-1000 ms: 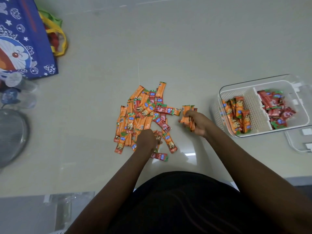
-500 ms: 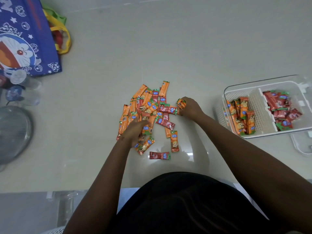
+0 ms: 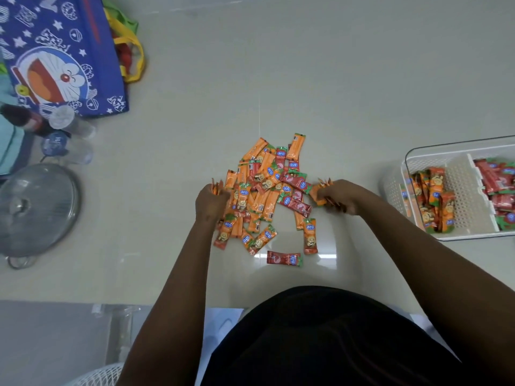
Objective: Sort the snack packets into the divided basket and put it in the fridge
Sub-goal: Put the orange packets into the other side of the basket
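nearest lies a lone red packet (image 3: 283,258) on the pale floor (image 3: 334,93), just apart from the heap. beyond it the pile of packets (image 3: 264,190) spreads mid-floor, orange and red mixed. the left hand (image 3: 210,203) is curled around a few orange packets at the pile's left edge; the right hand (image 3: 338,197) grips a bunch of orange packets at its right edge. right of that sits the divided basket (image 3: 462,190), orange in its left part, red in its right. far left stands a blue bag (image 3: 61,57).
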`<move>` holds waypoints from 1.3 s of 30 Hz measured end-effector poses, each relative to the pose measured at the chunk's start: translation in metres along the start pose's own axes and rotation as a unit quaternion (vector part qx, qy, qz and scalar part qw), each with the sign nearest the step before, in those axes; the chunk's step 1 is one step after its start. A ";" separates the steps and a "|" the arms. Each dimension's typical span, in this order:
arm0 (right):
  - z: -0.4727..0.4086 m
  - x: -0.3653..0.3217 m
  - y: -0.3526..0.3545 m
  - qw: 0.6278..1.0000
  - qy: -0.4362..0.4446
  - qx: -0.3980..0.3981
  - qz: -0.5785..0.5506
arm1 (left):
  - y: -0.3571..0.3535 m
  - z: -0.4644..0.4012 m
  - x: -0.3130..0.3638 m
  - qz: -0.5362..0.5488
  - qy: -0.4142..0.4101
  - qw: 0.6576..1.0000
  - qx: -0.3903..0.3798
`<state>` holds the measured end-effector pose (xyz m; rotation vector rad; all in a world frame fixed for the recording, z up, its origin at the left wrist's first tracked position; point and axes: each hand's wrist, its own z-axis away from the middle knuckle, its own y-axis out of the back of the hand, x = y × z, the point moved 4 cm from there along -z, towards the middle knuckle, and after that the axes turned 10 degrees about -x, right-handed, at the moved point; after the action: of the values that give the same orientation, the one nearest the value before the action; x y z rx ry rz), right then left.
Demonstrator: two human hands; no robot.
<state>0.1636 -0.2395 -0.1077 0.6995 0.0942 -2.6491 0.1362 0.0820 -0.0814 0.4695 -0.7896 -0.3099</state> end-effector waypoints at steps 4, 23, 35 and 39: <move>0.014 0.023 -0.015 0.932 -0.035 -0.143 -0.332 | -0.016 0.009 0.013 -0.113 -0.049 0.992 0.006; 0.026 0.006 -0.078 0.956 0.038 -0.182 -0.229 | 0.019 0.019 -0.015 0.415 0.027 0.897 -0.150; -0.009 -0.047 -0.136 0.934 0.181 0.142 0.274 | 0.042 0.015 -0.037 0.359 0.036 0.925 -0.121; -0.008 -0.042 -0.149 0.905 0.203 0.213 0.306 | 0.042 0.000 -0.019 0.229 -0.001 0.972 -0.046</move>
<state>0.1421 -0.0857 -0.0998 1.1881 -0.5219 -1.8965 0.1273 0.1262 -0.0719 0.1886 -0.8571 0.0822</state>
